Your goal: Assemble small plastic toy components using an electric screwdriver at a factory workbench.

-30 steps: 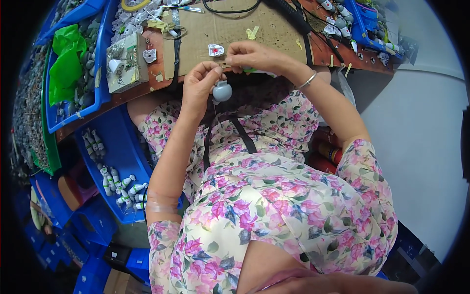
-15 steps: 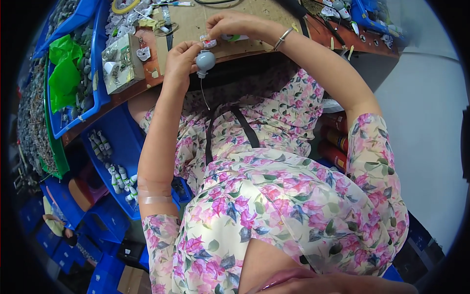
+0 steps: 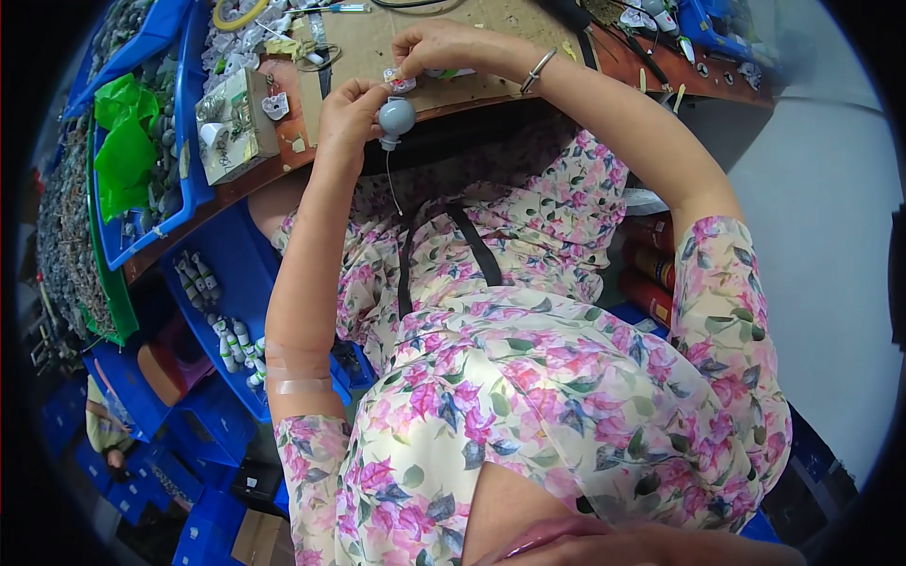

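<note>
- One white piece [image 3: 400, 81] with a red spot sits between the two hands, above the near edge of the bench [image 3: 613, 71].
- Just beside it, at six o'clock, is a grey globe [image 3: 395, 116]; its pale collar points down, and a thin wire [image 3: 390, 179] hangs from it toward the lap.
- The left hand [image 3: 347, 115] comes from seven o'clock, its fingers pinched together at the globe's upper side; whether they also touch the white piece I cannot tell.
- The right hand [image 3: 436, 45] reaches in from two o'clock, thumb and finger clamped on the white piece; a metal bracelet [image 3: 538, 71] circles that wrist.
- Below the right palm a white and green part [image 3: 448, 73] shows, mostly hidden; held or lying, I cannot tell.
- Cardboard [image 3: 363, 47] covers the middle of the bench.
- Toward ten o'clock lie a screwdriver [image 3: 344, 8] and a yellow ring [image 3: 241, 11].
- Between eight and nine o'clock stands a pale box [image 3: 231, 160] with small parts on top, then a blue tray [image 3: 193, 179] holding grey pieces and a bright green bag [image 3: 127, 141].
- At seven o'clock, below bench height, a blue bin [image 3: 241, 255] holds white and green parts [image 3: 233, 344].
- At four o'clock, past the knees, are red cylinders [image 3: 649, 292].
</note>
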{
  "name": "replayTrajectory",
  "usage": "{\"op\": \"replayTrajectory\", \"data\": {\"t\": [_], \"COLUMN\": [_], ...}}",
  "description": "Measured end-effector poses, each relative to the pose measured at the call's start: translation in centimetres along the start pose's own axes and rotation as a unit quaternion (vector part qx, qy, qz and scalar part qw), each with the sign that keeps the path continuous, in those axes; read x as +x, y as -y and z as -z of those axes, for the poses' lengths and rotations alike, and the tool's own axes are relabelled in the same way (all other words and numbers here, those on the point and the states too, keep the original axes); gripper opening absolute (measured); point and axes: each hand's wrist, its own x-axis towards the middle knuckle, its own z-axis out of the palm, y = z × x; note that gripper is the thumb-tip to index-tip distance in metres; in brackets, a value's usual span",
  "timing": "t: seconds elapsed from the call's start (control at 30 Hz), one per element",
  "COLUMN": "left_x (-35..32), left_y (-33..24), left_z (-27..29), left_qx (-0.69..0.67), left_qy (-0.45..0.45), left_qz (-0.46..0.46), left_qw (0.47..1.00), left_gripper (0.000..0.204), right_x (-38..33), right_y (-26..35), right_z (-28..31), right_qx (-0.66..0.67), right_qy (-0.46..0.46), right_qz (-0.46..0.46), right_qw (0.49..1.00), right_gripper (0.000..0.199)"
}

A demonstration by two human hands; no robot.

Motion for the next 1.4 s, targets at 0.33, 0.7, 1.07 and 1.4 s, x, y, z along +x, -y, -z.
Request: {"op": "replayTrajectory", "data": {"t": [0.33,0.7,1.07,1.4], "left_x": [0.1,-0.6,-1.1,-1.1], "left_y": [-0.3,-1.0,0.0,0.7], "left_z": [0.0,0.0,0.1,0.7], "left_qx": [0.052,0.039,-0.027,-0.081], "left_qy": [-0.009,0.066,0.062,0.056], "left_qz": [-0.006,-0.029,-0.068,-0.074], "left_qw": [0.999,0.997,0.995,0.992], "left_gripper": [0.017,0.037,0.037,0.021], "right_x": [0.3,0.2,-1.2,-1.4], "right_y": [-0.2,1.1,1.0,1.4], "right_z": [0.3,1.1,1.5,0.9], "right_qx": [-0.001,-0.048,0.032,0.319], "right_qy": [0.021,0.049,0.059,0.094], "right_qz": [-0.003,-0.040,-0.048,-0.171], "right_qw": [1.000,0.997,0.997,0.927], "right_gripper": [0.022,0.025,0.023,0.020]}}
